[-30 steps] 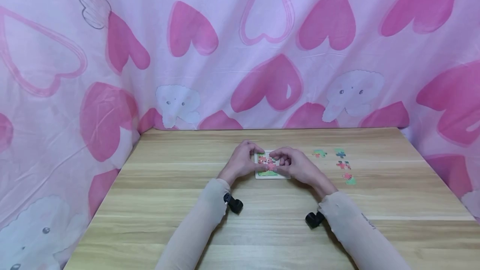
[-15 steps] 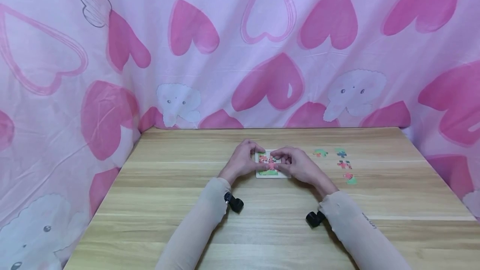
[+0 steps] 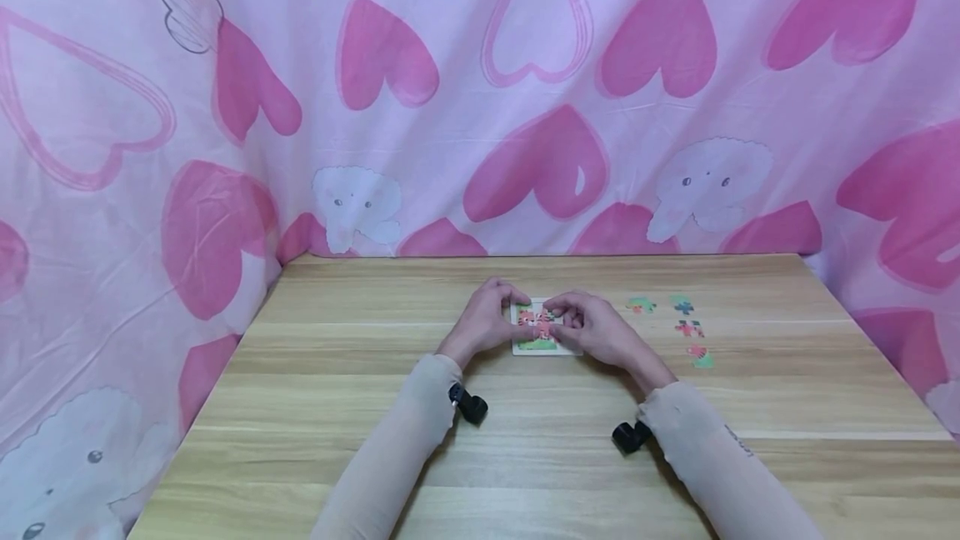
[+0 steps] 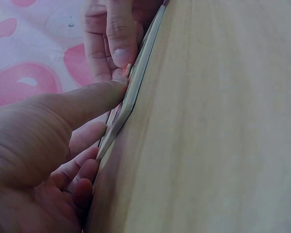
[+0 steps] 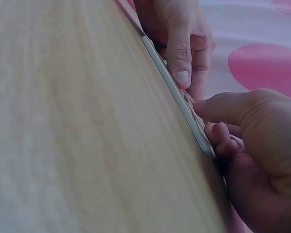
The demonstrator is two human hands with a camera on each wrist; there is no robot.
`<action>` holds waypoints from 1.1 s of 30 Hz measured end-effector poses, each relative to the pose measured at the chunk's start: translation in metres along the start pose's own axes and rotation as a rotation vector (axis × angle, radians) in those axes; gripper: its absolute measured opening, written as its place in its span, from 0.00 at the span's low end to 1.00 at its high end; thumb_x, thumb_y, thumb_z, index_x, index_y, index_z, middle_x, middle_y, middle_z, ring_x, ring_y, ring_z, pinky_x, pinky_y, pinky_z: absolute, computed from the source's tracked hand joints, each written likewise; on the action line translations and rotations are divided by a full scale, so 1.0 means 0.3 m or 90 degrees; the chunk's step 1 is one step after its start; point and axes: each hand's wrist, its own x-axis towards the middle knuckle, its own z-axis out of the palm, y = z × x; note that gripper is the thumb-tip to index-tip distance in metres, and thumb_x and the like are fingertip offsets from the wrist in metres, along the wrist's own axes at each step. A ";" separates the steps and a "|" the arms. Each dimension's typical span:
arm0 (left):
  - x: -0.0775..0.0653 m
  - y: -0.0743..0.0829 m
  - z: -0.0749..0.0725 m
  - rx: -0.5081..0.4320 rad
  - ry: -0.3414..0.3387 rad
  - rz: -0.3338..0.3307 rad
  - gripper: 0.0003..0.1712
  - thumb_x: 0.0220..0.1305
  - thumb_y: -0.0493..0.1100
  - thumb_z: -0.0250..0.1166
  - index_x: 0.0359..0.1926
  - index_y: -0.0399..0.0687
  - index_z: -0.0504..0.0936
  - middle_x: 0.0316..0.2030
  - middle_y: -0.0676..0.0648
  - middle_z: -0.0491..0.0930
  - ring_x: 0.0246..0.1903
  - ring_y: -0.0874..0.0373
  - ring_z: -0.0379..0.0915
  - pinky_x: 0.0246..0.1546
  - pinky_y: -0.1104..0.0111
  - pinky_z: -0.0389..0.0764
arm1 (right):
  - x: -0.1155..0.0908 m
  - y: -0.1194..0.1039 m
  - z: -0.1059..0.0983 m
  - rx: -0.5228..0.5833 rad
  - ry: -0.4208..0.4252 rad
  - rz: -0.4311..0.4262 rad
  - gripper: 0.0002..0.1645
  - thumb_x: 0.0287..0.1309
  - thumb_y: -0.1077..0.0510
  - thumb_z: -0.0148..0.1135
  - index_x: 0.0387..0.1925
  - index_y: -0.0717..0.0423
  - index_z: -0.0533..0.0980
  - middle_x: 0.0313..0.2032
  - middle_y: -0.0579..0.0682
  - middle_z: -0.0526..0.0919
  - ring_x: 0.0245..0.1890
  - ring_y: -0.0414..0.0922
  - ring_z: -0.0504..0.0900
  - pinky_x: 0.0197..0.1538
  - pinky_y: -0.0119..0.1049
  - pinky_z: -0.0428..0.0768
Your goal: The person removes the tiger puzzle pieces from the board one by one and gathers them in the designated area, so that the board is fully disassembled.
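A small jigsaw puzzle tray (image 3: 547, 352) with a pale rim lies on the table between both hands. Red and green pieces fill part of it. My left hand (image 3: 483, 322) holds the tray's left side, its fingers along the far left edge and its thumb reaching over the picture. From the right, my right hand (image 3: 596, 330) pinches a red puzzle piece (image 3: 543, 328) with thumb and forefinger, its other fingers curled. Both thumbs meet close at this piece. In the left wrist view, the red piece (image 4: 127, 69) stands slightly raised between the thumb tips.
Several loose pieces lie right of the tray: a green-and-orange piece (image 3: 641, 305), a blue-green piece (image 3: 682, 305), a red-and-dark piece (image 3: 689, 329) and a red-and-green piece (image 3: 701, 357). A pink heart-patterned curtain (image 3: 450, 148) closes off the wooden table's (image 3: 540, 457) back and sides.
The red piece between the thumbs has shifted slightly over the tray, and the right fingertips have moved a little with it. The left hand, the tray and the loose pieces stay in place.
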 end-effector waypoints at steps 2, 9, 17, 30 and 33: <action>0.001 -0.001 0.001 0.003 0.000 0.000 0.31 0.54 0.53 0.91 0.57 0.55 0.91 0.55 0.53 0.76 0.54 0.54 0.74 0.63 0.57 0.78 | 0.000 0.004 0.000 0.007 0.003 0.003 0.22 0.74 0.56 0.75 0.65 0.52 0.84 0.45 0.51 0.84 0.41 0.48 0.80 0.40 0.34 0.81; -0.001 0.000 0.001 0.005 -0.002 -0.009 0.31 0.53 0.53 0.91 0.57 0.55 0.91 0.54 0.54 0.76 0.53 0.54 0.73 0.63 0.57 0.78 | -0.001 0.018 0.001 0.044 0.001 0.008 0.23 0.75 0.55 0.74 0.67 0.53 0.84 0.48 0.52 0.85 0.42 0.49 0.81 0.42 0.33 0.81; 0.002 0.000 -0.004 0.007 -0.004 0.000 0.32 0.53 0.53 0.91 0.58 0.54 0.91 0.55 0.53 0.77 0.54 0.54 0.74 0.64 0.56 0.79 | 0.006 0.017 -0.018 0.079 -0.007 0.014 0.26 0.76 0.51 0.73 0.70 0.52 0.81 0.48 0.52 0.88 0.47 0.51 0.83 0.47 0.36 0.84; -0.001 0.003 -0.010 0.010 -0.003 0.000 0.32 0.53 0.54 0.91 0.58 0.55 0.91 0.57 0.53 0.77 0.58 0.53 0.74 0.68 0.55 0.77 | -0.052 -0.053 -0.140 0.179 0.030 0.073 0.28 0.78 0.43 0.70 0.73 0.43 0.79 0.56 0.63 0.81 0.53 0.60 0.79 0.47 0.47 0.87; -0.004 0.002 -0.008 0.011 -0.003 0.003 0.31 0.54 0.53 0.91 0.58 0.54 0.91 0.58 0.52 0.77 0.60 0.52 0.73 0.70 0.55 0.76 | -0.060 -0.053 -0.181 0.109 0.054 0.033 0.27 0.78 0.42 0.69 0.71 0.43 0.80 0.55 0.59 0.84 0.50 0.59 0.79 0.46 0.44 0.85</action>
